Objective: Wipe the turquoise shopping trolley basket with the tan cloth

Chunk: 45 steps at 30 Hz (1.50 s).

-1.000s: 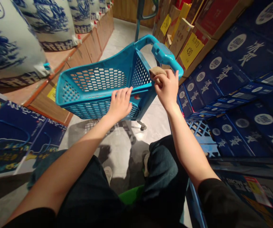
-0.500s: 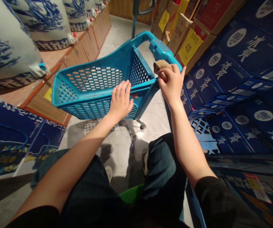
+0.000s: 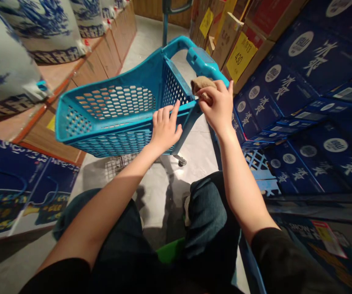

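A blue plastic shopping cart [image 3: 114,128] stands in front of my knees, its perforated basket reaching to the left and its handle [image 3: 204,61] at the upper right. My right hand [image 3: 215,102] pinches a brown cloth [image 3: 202,83] at the cart's near corner, just below the handle. Part of the cloth is hidden behind my fingers. My left hand [image 3: 165,127] lies with spread fingers against the near side of the basket, close to its rim, and holds nothing.
Stacked blue cartons [image 3: 304,61] line the right side. Brown boxes with yellow price signs [image 3: 241,56] stand behind the handle. Large blue-and-white jars [image 3: 44,28] sit on a wooden ledge at left, above dark blue gift bags [image 3: 7,179]. A green seat [image 3: 171,250] shows between my legs.
My left hand has slid to the right along the basket's side, towards the handle end. The cart appears slightly further left in view. My right hand still grips the cloth.
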Motion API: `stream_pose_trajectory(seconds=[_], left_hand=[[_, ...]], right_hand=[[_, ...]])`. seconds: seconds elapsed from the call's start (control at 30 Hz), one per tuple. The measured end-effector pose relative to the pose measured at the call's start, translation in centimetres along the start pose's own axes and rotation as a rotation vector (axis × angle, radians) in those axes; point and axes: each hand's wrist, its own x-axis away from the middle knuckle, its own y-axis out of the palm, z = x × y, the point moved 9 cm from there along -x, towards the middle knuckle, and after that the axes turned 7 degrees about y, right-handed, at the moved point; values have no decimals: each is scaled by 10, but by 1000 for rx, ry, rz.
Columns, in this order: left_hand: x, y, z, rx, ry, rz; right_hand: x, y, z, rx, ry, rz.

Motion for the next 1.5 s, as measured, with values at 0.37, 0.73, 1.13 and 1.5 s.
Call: stream_pose_trajectory(seconds=[0.37,0.73,1.13,1.5], left_hand=[[0,-7,-16,94,56,4],[9,-29,-47,158,-1,141],[12,-34,-45,111,-25,91],[13,-36,-42,221,-12,110]], right_hand=[[7,2,-2,-67,-60,57],[20,-6,-32,-81,-138,26],[24,-4,-37,-51,-141,49],[16,-32,5,-186,-90,171]])
